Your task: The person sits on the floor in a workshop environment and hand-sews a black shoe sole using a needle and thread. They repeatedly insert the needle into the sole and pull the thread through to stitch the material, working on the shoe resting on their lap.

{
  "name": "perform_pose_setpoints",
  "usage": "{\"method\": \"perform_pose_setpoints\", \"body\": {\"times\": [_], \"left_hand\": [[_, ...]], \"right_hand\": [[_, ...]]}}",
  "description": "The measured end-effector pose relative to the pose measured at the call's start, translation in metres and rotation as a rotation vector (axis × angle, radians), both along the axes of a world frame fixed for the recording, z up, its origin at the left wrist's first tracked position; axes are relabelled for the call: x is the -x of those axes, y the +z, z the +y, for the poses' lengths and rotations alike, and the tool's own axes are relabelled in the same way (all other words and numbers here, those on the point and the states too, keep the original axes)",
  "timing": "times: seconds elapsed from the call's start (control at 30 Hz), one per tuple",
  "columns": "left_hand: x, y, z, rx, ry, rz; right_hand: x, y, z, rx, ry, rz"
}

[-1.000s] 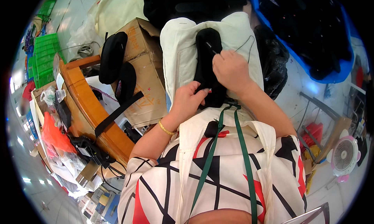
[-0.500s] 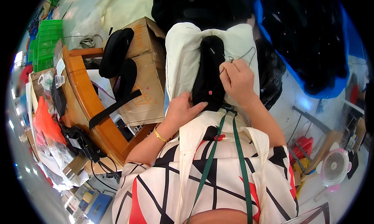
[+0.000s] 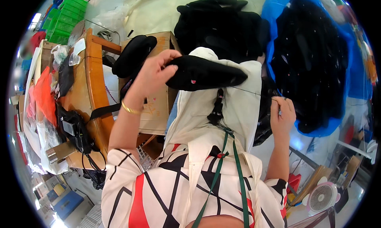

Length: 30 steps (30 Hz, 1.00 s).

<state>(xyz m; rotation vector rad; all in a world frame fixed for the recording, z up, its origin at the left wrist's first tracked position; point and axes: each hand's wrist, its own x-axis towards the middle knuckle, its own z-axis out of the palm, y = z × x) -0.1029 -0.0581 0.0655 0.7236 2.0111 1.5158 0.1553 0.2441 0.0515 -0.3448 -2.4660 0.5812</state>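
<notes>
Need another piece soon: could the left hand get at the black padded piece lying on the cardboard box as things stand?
Probably not right away. The left hand is pinching the black fabric piece being sewn. The black padded piece on the cardboard box lies just beside it, nothing between them.

the padded piece [image 3: 204, 72] in the left hand [image 3: 156, 71] was black with a tiny red-and-white tag, and it lay over a cream apron [image 3: 234, 109] crossed by a black strap with a buckle [image 3: 217, 109] and a dark green lanyard [image 3: 238, 176]. the blouse [image 3: 158, 192] was white with black lines and red patches, and a gold bangle [image 3: 130, 109] circled the left wrist. the wooden surface [image 3: 93, 81] was orange-brown, the cardboard box [image 3: 158, 105] tan, the crates [image 3: 65, 17] bright green, the big bag [image 3: 278, 13] blue around black pieces, and the small fan [image 3: 322, 198] pink and white.
</notes>
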Motion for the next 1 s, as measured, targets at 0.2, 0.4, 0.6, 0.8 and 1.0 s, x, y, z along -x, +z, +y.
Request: {"method": "perform_pose_setpoints", "body": {"times": [0.2,0.4,0.6,0.8,1.0], "left_hand": [[0.055,0.006,0.025,0.243,-0.612,-0.020],[0.018,-0.056,0.041,0.239,0.088,0.789],[-0.040,-0.030,0.024,0.414,0.116,0.243],[-0.063,-0.047,0.026,0.265,0.131,0.558],[-0.067,-0.064,0.019,0.159,0.120,0.709]], "right_hand": [[-0.012,-0.008,0.006,0.034,0.046,-0.158],[-0.006,-0.045,0.008,0.085,0.001,-0.449],[0.053,-0.049,-0.030,0.553,0.180,-0.293],[0.129,-0.041,-0.088,0.771,0.420,-0.166],[0.134,-0.046,-0.088,0.701,0.567,-0.341]]}}
